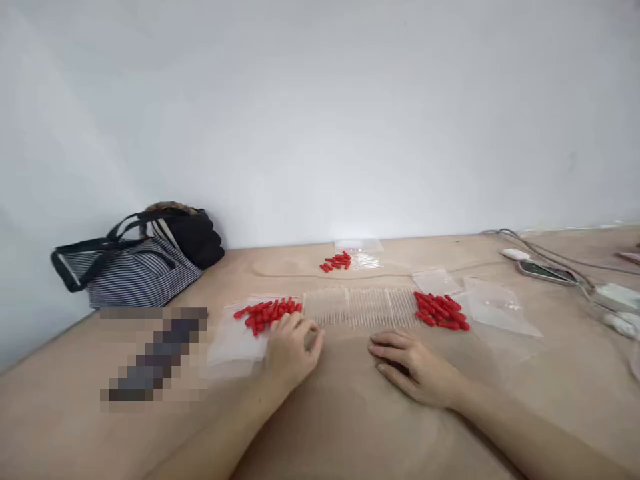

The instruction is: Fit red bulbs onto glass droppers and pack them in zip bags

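Note:
My left hand (pixel 291 352) is beside the left pile of small red capsule-shaped pieces (pixel 270 313), its fingers bent and the thumb apart from them. Nothing shows between its thumb and fingers, though some fingertips are turned from view. My right hand (pixel 417 368) lies on the table with loosely bent fingers, holding nothing that I can see. Thin clear sticks or tubes (pixel 360 307) lie side by side in a long row just beyond both hands. A second pile of red pieces (pixel 441 312) sits at the row's right end.
Clear plastic bags (pixel 500 308) lie on the table (pixel 345 427) beside both piles. Farther back are a few red pieces (pixel 336 261) and more clear sticks (pixel 367 261). A striped bag (pixel 143 273) stands at left; a phone (pixel 546 272) and cables (pixel 550 257) lie at right.

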### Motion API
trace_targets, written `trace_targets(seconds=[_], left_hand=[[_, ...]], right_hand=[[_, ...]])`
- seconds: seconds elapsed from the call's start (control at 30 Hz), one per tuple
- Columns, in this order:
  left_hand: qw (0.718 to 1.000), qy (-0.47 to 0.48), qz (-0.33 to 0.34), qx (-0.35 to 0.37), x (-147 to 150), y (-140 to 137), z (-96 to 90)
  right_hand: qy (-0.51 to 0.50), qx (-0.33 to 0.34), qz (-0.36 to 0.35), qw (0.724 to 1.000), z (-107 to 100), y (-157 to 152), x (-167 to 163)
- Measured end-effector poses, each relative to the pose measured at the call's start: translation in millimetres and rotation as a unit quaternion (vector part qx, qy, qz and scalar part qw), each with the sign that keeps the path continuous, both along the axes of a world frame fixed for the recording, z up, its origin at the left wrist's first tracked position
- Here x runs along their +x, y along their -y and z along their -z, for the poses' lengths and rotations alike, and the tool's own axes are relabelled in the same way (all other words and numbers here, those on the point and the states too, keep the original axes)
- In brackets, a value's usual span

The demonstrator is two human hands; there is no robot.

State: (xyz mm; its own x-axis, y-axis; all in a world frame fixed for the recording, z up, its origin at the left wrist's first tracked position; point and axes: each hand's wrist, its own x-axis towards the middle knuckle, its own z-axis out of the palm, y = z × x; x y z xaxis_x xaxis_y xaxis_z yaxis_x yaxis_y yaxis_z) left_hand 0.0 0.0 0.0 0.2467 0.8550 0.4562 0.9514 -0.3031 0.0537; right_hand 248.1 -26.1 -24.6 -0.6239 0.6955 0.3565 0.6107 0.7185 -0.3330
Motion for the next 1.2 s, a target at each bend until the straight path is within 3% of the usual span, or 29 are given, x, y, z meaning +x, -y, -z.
trace_targets(seconds=[0.17,0.6,0.93,1.07,1.2], left_hand=[[0.993,-0.018,-0.112,-0.031,-14.9,-18.8,-8.4],[0.983,-0.017,-0.154,-0.1,-11.9,-23.0,-7.3],[0.983,-0.035,-0.156,-0.094,-13.9,-24.9,-5.0],[0.986,-0.026,-0.156,-0.055,-13.1,-23.7,-5.8],[0.997,0.035,-0.07,-0.009,-1.9,-12.2,-4.5]], right_hand=[[-0.009,0.019,0.005,1.0,-1.2,1.6,-0.2],[-0.035,0.053,0.01,0.998,-0.1,1.3,-3.7],[-0.04,0.041,0.013,0.998,-0.4,1.4,-5.9],[-0.057,0.02,0.006,0.998,-0.1,0.6,-3.9],[-0.14,-0.051,0.021,0.989,0.6,2.3,-8.4]])
